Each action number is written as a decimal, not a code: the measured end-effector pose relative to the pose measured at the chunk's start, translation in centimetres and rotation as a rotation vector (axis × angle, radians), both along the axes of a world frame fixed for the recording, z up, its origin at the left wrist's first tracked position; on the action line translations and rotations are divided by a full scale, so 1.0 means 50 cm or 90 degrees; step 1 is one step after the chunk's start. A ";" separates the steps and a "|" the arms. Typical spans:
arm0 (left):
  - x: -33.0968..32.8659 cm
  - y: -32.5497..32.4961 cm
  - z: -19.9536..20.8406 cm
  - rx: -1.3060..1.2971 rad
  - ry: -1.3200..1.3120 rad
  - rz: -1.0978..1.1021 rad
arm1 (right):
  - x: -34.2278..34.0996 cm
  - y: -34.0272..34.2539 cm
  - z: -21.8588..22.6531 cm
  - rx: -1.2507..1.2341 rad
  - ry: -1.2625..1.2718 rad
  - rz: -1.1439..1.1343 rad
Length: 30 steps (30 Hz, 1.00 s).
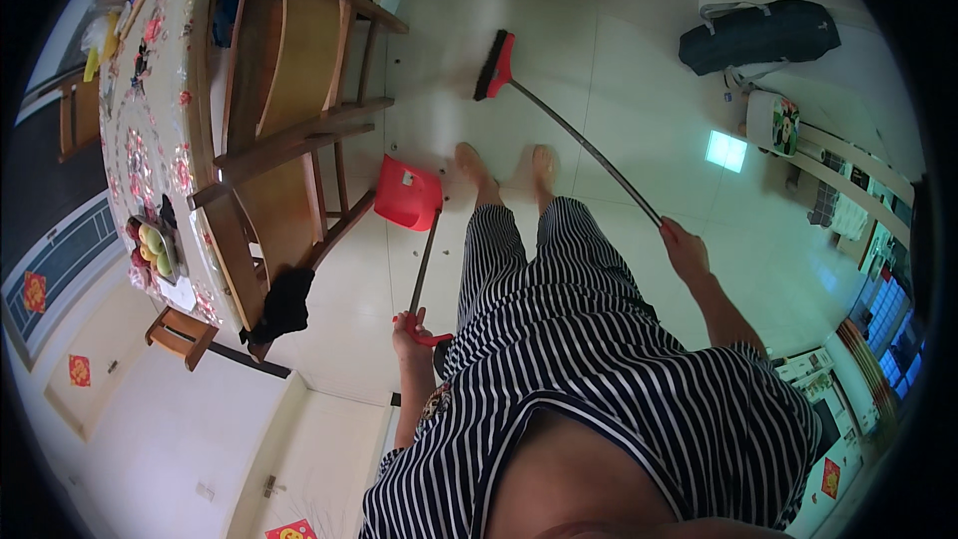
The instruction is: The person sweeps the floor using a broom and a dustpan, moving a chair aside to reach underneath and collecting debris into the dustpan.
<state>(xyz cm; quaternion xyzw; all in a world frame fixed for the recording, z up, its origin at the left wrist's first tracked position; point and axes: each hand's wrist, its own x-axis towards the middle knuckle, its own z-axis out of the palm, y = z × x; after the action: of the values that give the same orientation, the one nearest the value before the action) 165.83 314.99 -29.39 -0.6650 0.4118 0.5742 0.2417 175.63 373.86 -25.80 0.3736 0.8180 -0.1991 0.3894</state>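
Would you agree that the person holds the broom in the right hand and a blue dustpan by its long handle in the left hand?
Not quite: the dustpan is red, not blue, as the head view shows. The rest stands: the right hand grips the broom and the left hand holds the dustpan's long handle.

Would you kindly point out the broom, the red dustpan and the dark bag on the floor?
broom (494,65), head view, on the red brush head.
red dustpan (407,194), head view, on the middle of its scoop.
dark bag (758,35), head view, on its top side.
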 end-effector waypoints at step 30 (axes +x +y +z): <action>-0.193 -0.048 -0.114 -0.023 0.008 -0.258 | -0.122 -0.104 -0.019 0.127 0.040 -0.147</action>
<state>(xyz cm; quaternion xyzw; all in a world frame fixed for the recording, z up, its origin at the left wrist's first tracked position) 156.18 312.61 -35.08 -0.5694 0.5488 0.5104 0.3376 169.51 368.64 -26.76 0.4958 0.7970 -0.1720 0.2989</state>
